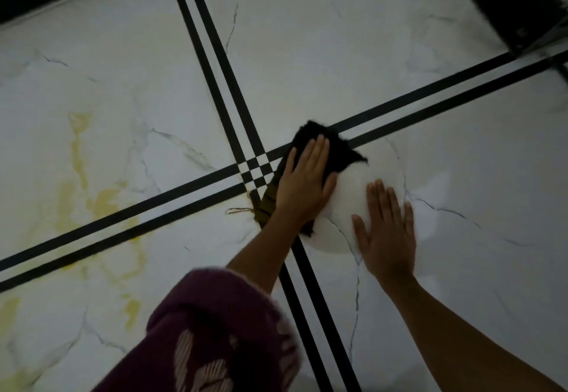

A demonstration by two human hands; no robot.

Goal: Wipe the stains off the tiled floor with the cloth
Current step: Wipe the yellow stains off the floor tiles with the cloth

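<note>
Maroon patterned sleeve (215, 330) lowest in head view; both hands down on white marble-veined tiled floor (338, 38).
Left hand (304, 182) lies flat, fingers straight and close together, pressing crumpled black cloth (341, 152) onto floor just right of crossing of black double stripes (255, 170). Right hand (387, 232) flat on bare tile, fingers slightly spread, near cloth, apart from it. Yellow stains (101, 201) lie well left of cloth, on both sides of one stripe pair.
</note>
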